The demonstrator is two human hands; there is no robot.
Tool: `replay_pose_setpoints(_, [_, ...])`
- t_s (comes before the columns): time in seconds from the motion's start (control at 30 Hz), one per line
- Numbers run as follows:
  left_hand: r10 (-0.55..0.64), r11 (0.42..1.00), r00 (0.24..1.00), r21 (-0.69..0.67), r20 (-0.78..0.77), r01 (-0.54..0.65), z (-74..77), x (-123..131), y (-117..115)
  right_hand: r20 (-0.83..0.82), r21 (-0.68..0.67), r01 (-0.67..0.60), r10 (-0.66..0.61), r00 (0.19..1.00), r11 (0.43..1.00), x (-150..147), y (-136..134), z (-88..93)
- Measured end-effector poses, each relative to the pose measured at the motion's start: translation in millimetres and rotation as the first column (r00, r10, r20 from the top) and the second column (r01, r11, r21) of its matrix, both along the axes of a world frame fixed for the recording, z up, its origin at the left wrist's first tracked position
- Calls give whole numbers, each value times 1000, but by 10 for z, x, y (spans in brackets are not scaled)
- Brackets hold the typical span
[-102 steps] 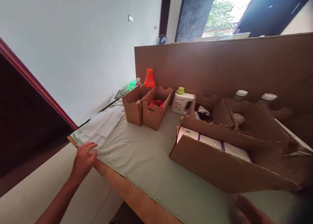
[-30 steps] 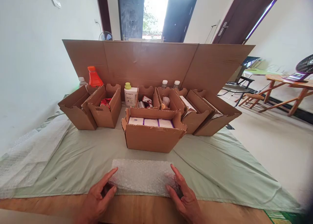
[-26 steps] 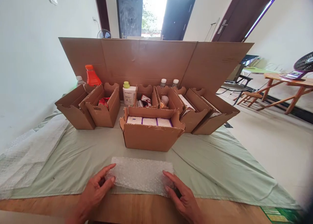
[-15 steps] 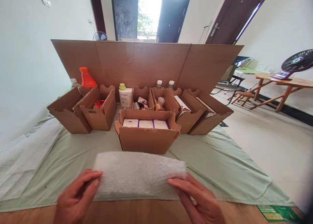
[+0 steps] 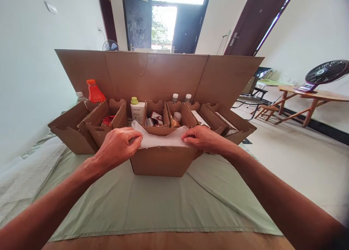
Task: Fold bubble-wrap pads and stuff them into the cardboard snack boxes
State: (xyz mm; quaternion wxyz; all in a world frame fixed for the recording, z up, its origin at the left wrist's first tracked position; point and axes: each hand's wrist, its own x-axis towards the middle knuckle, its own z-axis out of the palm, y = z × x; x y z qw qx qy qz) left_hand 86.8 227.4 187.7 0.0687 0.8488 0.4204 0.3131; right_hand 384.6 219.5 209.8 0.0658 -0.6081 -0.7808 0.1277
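Note:
A sheet of bubble wrap point(image 5: 159, 139) lies across the open top of the front cardboard box point(image 5: 163, 161) in the middle of the table. My left hand point(image 5: 117, 146) grips its left end, fingers curled. My right hand point(image 5: 203, 138) holds its right end the same way. Both arms reach forward over the pale green cloth point(image 5: 152, 202). The white packs inside the box are hidden under the wrap.
Several open cardboard boxes point(image 5: 81, 128) stand in a row behind, before a tall cardboard screen point(image 5: 155, 75). An orange bottle point(image 5: 94, 91), a white bottle with green cap point(image 5: 136, 110) and two capped bottles point(image 5: 180, 96) stand among them. More bubble wrap point(image 5: 21, 173) lies at left.
Both hands lifted the bubble wrap off the table's near edge and carried it forward onto the front box, covering the white packs.

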Motion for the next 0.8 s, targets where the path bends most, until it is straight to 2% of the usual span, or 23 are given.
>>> replay_pose_setpoints(0.07, [-2,1000,999,-11,-37,2,73,50,75,155,3,1,-1,988,1000,-45,80,26])
replay_pose_setpoints(0.17, [-26,991,976,-135,-215,-3,133,86,223,225,-28,-21,27,974,999,-114,136,63])
replay_pose_setpoints(0.23, [-98,963,908,-268,-408,-17,124,85,344,258,-47,-48,58,965,998,-147,151,67])
replay_pose_setpoints(0.3, [-173,933,834,-358,-524,-31,98,74,446,281,-57,-77,90,956,995,-165,159,52])
replay_pose_setpoints(0.4, [-138,946,833,-321,-535,-49,86,74,500,287,-60,-107,120,951,992,-166,164,18])
replay_pose_setpoints(0.53, [-35,993,889,-118,-456,-21,97,161,425,307,-74,-133,150,940,988,-158,155,-12])
replay_pose_setpoints(0.6, [-73,987,888,-160,-454,0,64,224,409,330,-72,-142,158,931,987,-176,148,-28])
replay_pose_setpoints(0.73, [-224,926,850,-375,-477,33,-35,318,505,347,-49,-143,152,926,988,-259,150,-54])
replay_pose_setpoints(0.8, [-264,908,842,-416,-470,53,-21,328,536,347,-32,-146,148,926,989,-283,140,-24])
